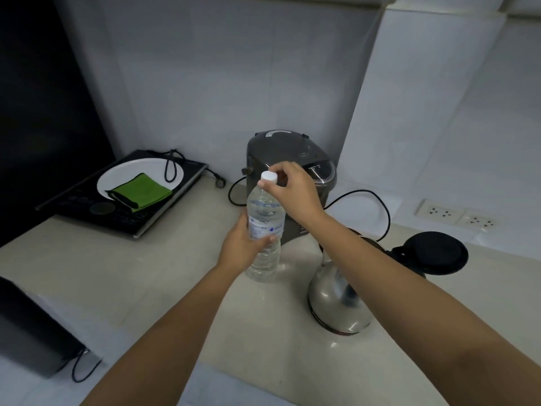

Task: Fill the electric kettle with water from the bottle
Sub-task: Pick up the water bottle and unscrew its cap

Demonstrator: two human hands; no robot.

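A clear plastic water bottle (265, 259) with a white cap (269, 177) stands upright on the pale counter. My left hand (243, 250) is wrapped around its middle, over the label. My right hand (292, 191) pinches the cap from the right with thumb and fingers. To the right stands a shiny steel electric kettle (336, 300), its black lid (436, 253) swung open to the right. My right forearm crosses over the kettle's top and hides its opening.
A grey hot-water dispenser (292, 153) stands just behind the bottle, its black cord (377, 200) looping to the right. At back left is an induction cooker (87, 206) with a white plate (117, 174) and a green cloth (143, 191). Wall sockets (453, 215) sit at right; a dark box (29, 332) at lower left.
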